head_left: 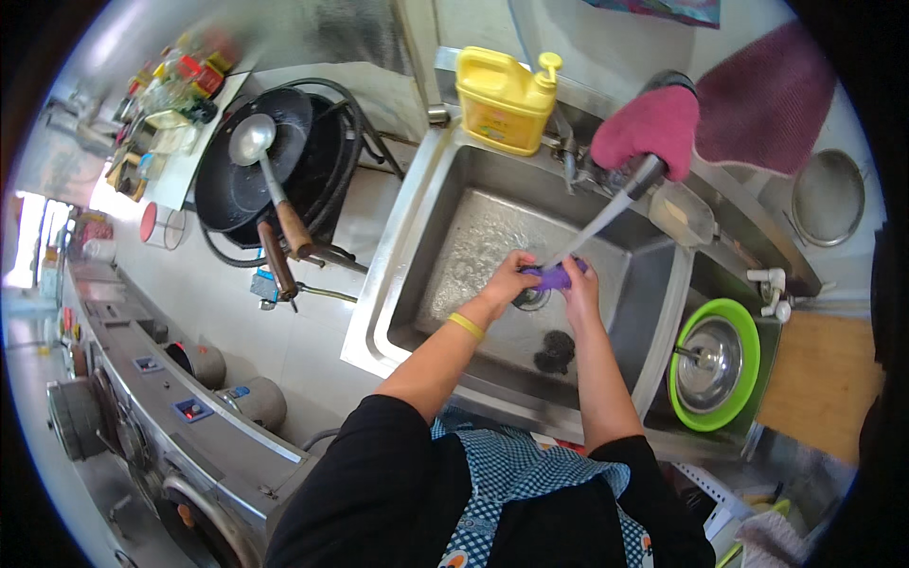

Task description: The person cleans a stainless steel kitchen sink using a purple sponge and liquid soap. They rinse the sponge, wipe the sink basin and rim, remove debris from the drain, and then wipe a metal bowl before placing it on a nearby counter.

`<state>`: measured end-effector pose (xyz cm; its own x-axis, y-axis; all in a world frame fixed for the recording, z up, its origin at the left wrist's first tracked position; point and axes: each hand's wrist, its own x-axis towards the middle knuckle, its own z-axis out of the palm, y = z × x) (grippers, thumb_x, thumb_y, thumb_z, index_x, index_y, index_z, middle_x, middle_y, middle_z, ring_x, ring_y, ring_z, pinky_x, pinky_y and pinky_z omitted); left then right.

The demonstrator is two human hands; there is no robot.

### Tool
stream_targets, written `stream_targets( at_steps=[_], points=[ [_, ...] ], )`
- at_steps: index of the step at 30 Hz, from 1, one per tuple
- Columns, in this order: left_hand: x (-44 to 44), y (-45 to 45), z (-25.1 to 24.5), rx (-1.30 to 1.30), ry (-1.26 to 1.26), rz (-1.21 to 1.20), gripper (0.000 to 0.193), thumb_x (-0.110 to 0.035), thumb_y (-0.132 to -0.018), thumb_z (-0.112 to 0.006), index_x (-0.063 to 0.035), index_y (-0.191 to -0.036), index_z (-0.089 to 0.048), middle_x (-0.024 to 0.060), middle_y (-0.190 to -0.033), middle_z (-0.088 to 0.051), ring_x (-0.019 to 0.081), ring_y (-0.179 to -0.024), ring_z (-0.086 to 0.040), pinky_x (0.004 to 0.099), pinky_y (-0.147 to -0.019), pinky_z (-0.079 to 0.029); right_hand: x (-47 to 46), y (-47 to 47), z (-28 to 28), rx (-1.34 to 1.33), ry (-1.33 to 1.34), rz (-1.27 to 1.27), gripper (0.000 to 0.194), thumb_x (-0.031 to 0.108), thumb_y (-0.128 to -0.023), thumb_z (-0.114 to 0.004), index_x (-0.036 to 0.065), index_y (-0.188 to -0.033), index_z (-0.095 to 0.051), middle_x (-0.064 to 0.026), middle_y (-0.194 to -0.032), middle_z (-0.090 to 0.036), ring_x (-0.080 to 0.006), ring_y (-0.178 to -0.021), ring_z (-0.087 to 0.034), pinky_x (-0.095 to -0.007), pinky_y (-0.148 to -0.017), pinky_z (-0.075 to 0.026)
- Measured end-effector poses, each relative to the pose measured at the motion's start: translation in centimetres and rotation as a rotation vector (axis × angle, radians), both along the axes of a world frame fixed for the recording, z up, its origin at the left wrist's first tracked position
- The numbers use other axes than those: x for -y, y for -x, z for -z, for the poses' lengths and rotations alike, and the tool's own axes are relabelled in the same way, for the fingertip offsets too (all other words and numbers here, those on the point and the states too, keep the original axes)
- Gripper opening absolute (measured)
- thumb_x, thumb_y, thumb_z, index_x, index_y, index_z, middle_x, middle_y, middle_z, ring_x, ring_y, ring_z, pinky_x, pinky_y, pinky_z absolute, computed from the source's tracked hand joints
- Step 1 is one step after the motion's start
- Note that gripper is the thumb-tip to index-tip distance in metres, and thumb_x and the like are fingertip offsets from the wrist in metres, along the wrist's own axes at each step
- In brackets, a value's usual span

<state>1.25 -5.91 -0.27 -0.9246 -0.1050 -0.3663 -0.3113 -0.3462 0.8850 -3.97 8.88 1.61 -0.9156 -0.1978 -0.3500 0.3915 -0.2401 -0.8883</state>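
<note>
Both of my hands are over the stainless-steel sink [490,220], gripping a small purple item [551,278], possibly a cloth or sponge. My left hand [510,280] has its left end and my right hand [582,290] its right end. A stream of water [593,227] runs onto it from the tap spout [646,174], which has a pink cloth [643,131] draped over it. Just below the purple item is the drain [530,299], partly covered. A dark scouring pad [554,352] lies on the sink floor near my right forearm. Water ripples across the sink's left part.
A yellow pump jug [505,103] stands on the sink's back rim. Left are stacked black woks [245,188] with a metal ladle [253,140]. To the right, a green basin [746,369] holds a metal bowl [710,373], beside a wooden board [820,383].
</note>
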Motion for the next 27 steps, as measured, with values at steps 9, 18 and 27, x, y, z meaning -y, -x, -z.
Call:
stream_targets(
  at_steps=[9, 18, 27],
  points=[
    [-1.4, 0.7, 0.6, 0.227, -0.853, -0.22, 0.049, -0.056, -0.088, -0.047, -0.0119, -0.109, -0.052, 0.0068, -0.097, -0.058, 0.0204, -0.09, -0.057, 0.0334, -0.075, -0.05, 1.2, -3.0, -2.2, 0.217, 0.452, 0.06, 0.031, 0.018, -0.086, -0.059, 0.004, -0.113, -0.057, -0.0101, -0.112, -0.059, -0.0216, -0.102, -0.057, -0.0362, -0.087, -0.044],
    [-6.0, 1.3, 2.7, 0.088, -0.742, -0.341, 0.046, -0.043, -0.095, -0.038, -0.0032, -0.113, -0.052, 0.0086, -0.107, -0.059, 0.0223, -0.096, -0.057, 0.0367, -0.081, -0.049, 3.9, -0.7, -0.6, -0.378, -0.546, -0.152, 0.041, 0.021, -0.091, -0.052, 0.006, -0.129, -0.048, -0.0208, -0.137, -0.04, -0.0297, -0.128, -0.038, -0.0342, -0.104, -0.031],
    [-2.4, 1.6, 0.4, 0.315, -0.763, -0.441, 0.034, -0.034, -0.095, -0.047, -0.0057, -0.112, -0.055, 0.0102, -0.094, -0.06, 0.0193, -0.083, -0.057, 0.0323, -0.072, -0.049, 3.4, -7.4, 0.1, -0.46, -0.458, -0.307, 0.049, 0.026, -0.095, -0.047, 0.008, -0.139, -0.035, -0.0199, -0.146, -0.024, -0.0285, -0.137, -0.022, -0.0372, -0.11, -0.02]
  ],
)
